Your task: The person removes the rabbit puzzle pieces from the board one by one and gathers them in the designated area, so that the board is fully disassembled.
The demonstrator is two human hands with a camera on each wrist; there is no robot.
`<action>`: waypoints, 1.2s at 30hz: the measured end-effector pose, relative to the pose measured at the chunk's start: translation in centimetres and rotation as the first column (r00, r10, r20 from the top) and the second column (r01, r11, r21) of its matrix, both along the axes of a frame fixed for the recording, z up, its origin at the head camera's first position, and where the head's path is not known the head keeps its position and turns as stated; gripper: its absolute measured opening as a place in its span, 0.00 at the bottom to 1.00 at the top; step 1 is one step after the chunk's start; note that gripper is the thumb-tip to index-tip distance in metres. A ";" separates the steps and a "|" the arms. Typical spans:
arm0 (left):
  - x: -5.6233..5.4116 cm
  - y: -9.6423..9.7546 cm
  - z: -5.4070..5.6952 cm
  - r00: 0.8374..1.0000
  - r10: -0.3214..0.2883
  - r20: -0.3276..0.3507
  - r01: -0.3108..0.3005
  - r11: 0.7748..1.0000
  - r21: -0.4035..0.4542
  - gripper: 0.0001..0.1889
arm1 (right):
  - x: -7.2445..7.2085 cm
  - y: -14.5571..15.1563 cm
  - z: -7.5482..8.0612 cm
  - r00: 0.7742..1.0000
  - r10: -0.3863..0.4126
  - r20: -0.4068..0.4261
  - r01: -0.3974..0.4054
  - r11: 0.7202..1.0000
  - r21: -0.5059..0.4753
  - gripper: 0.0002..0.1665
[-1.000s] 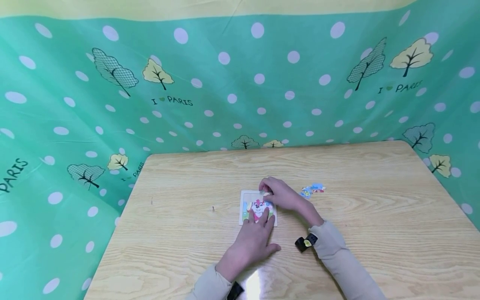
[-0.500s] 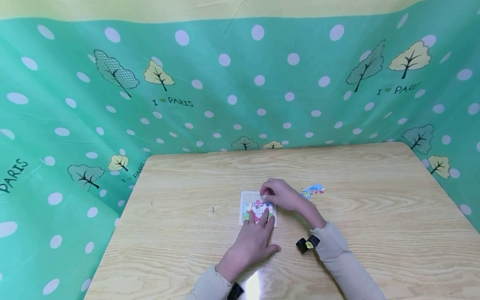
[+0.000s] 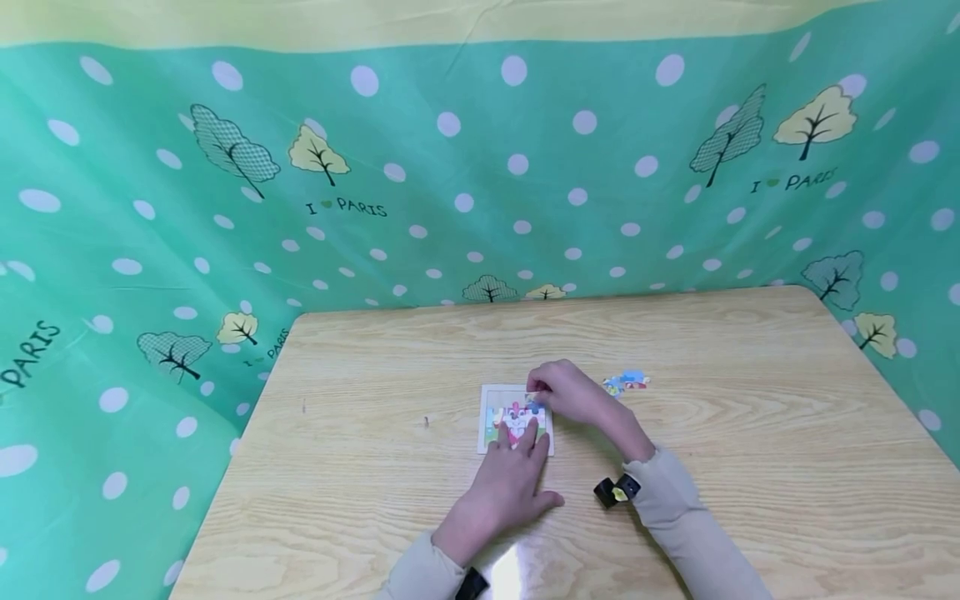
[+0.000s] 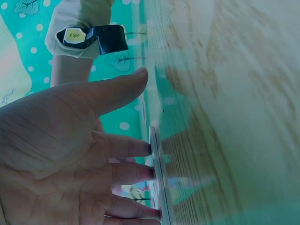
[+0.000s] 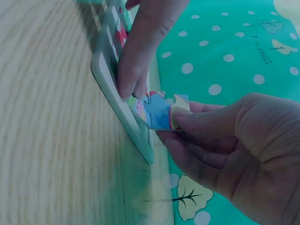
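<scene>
A square white-framed jigsaw puzzle lies mid-table, its lower part filled with pieces showing a cartoon animal. My left hand rests its straight fingertips on those pieces, thumb spread out to the side. In the left wrist view, the fingertips touch the thin board's edge side-on. My right hand pinches a blue and yellow puzzle piece between thumb and fingers at the board's right side. The right wrist view shows that piece tilted up from the board, its lower edge meeting the pieces beside a left fingertip.
Several loose puzzle pieces lie on the wooden table to the right, behind my right forearm. A green dotted curtain hangs behind the table and on both sides. Each wrist wears a black strap with a camera.
My right hand has shifted slightly right and nearer along the board's upper right, and the pinched piece shows more. The left hand stays in place on the puzzle.
</scene>
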State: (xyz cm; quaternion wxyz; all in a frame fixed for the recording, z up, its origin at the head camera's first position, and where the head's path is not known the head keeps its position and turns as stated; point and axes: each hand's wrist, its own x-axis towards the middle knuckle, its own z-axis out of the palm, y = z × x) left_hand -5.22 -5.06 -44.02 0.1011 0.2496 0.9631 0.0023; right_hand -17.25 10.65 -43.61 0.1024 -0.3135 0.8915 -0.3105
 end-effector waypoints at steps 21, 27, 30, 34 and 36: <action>0.1 0.1 -0.3 1.000 -0.022 -0.015 0.021 1.000 -0.020 0.48 | -0.8 0.5 -1.5 0.982 -0.142 0.123 0.159 0.977 -0.143 0.07; -0.1 0.3 0.1 0.998 -0.033 -0.045 0.030 0.997 -0.069 0.49 | -2.4 0.8 -1.6 0.983 -0.104 0.153 0.131 0.975 -0.178 0.04; -0.1 0.3 0.3 0.998 -0.033 -0.048 0.028 0.995 -0.095 0.50 | -2.9 0.9 -1.7 0.983 -0.071 0.169 0.101 0.979 -0.178 0.04; 0.0 0.3 0.3 0.999 -0.037 -0.038 0.033 0.992 -0.123 0.50 | -3.0 0.9 -1.6 0.984 -0.031 0.173 0.060 0.984 -0.167 0.04; 0.1 0.4 0.2 0.998 -0.041 -0.039 0.036 0.991 -0.132 0.50 | -2.8 0.9 -1.5 0.984 -0.028 0.174 0.056 0.986 -0.159 0.04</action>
